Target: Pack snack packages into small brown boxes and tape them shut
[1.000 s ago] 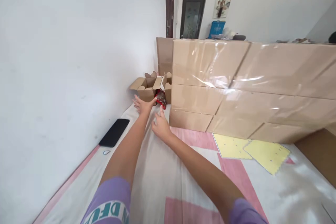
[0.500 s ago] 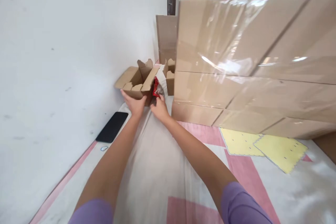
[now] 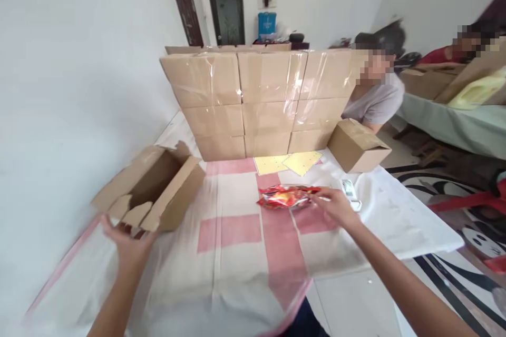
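Observation:
My left hand (image 3: 130, 245) grips the near end of an open cardboard box (image 3: 179, 197), thumb and fingers apart around its lower edge. The box sits tilted at the left by the wall, flaps up, its visible inside dark. Toward the middle of the table, my right hand (image 3: 336, 206) pinches the right end of a shiny red plastic packet (image 3: 282, 196). What the packet contains cannot be made out. Two overlapping yellow sheets (image 3: 302, 162) with scalloped edges lie just beyond it.
A wall of taped cardboard boxes (image 3: 266, 100) stands across the back of the cloth-covered table (image 3: 237, 274). A closed carton (image 3: 358, 147) is at its right end, near a person (image 3: 375, 95). A small white item (image 3: 350, 192) lies behind my right wrist. Another person sits farther right.
The view has swung right. My right hand has brought the red packet from beside the box to the table's middle. The open box has come nearer with my left hand.

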A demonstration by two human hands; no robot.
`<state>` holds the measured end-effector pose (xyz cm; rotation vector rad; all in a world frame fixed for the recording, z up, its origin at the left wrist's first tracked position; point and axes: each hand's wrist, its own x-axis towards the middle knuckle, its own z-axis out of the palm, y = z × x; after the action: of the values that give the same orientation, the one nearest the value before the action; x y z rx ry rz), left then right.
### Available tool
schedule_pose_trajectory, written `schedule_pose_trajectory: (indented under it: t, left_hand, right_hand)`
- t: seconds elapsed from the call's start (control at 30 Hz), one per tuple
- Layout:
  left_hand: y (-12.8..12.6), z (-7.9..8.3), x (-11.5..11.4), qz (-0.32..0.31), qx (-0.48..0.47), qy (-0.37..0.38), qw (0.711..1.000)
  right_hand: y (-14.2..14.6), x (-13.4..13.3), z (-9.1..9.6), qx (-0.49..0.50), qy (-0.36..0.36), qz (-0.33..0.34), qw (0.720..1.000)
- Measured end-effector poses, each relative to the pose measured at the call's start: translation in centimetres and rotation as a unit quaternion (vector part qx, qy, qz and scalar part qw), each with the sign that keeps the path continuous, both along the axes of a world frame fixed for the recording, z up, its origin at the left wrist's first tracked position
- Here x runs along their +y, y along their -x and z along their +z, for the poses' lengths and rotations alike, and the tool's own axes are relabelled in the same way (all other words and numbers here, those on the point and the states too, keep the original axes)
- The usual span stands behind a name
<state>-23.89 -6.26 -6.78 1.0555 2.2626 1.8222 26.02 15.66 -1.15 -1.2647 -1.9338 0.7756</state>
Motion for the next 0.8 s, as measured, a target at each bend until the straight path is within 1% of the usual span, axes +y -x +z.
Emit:
schedule_pose_trajectory:
  t: [0.03, 0.07, 0.1, 0.13, 0.17, 0.23, 0.27, 0.33, 0.4, 0.43, 0.47, 0.57, 0.63, 0.67, 0.73, 0.8]
  left_hand:
    - [-1.4, 0.5, -0.5, -0.026, -0.033, 0.009, 0.999]
    - [-2.7, 0.9, -0.8, -0.054, -0.057, 0.013, 0.997]
    - [-3.9, 1.4, -1.1, -0.081, -0.069, 0.019, 0.994]
    - [-5.0, 1.8, -1.2, -0.110, -0.072, 0.029, 0.991]
    - [-6.0, 2.2, -1.2, -0.143, -0.075, 0.043, 0.986]
    - [-7.9, 2.8, -1.0, -0.215, -0.079, 0.072, 0.971]
    - [-8.8, 3.0, -0.8, -0.248, -0.080, 0.085, 0.962]
    - [-10.5, 3.4, -0.3, -0.301, -0.075, 0.108, 0.945]
    - [-11.7, 3.6, 0.3, -0.326, -0.067, 0.128, 0.934]
    - [-12.1, 3.6, 0.5, -0.331, -0.064, 0.133, 0.932]
    - [-12.4, 3.5, 0.7, -0.336, -0.060, 0.133, 0.931]
    - [-12.4, 2.7, 1.1, -0.350, -0.047, 0.107, 0.929]
    - [-12.3, 1.8, 1.4, -0.356, -0.044, 0.075, 0.930]
    - [-12.3, 1.4, 1.5, -0.357, -0.046, 0.057, 0.931]
    - [-12.7, 0.5, 1.7, -0.358, -0.057, 0.016, 0.932]
    - [-13.2, -0.2, 1.9, -0.354, -0.075, -0.027, 0.932]
  right_hand:
    - [-2.3, -0.1, 0.3, -0.019, -0.057, -0.023, 0.998]
    - [-3.9, -0.3, 0.7, -0.036, -0.112, -0.028, 0.993]
    - [-4.9, -0.5, 1.2, -0.054, -0.163, -0.018, 0.985]
    - [-5.1, -0.7, 1.7, -0.080, -0.201, 0.011, 0.976]
    - [-4.8, -0.9, 2.2, -0.118, -0.221, 0.050, 0.967]
    - [-2.9, -1.3, 2.9, -0.226, -0.214, 0.131, 0.941]
    - [-1.6, -1.5, 3.1, -0.286, -0.189, 0.162, 0.925]
    - [0.8, -2.0, 2.9, -0.381, -0.111, 0.209, 0.894]
    - [2.1, -2.7, 2.3, -0.427, -0.050, 0.253, 0.867]
    - [2.3, -3.1, 1.8, -0.438, -0.043, 0.269, 0.857]
    - [2.1, -3.5, 1.3, -0.443, -0.057, 0.273, 0.852]
    - [0.5, -4.2, 0.1, -0.440, -0.149, 0.234, 0.854]
    - [-1.0, -3.8, -0.1, -0.415, -0.175, 0.211, 0.867]
    - [-1.7, -3.3, -0.1, -0.396, -0.172, 0.201, 0.879]
    - [-2.9, -2.1, 0.6, -0.341, -0.142, 0.162, 0.915]
    - [-3.6, -1.0, 2.1, -0.253, -0.095, 0.090, 0.959]
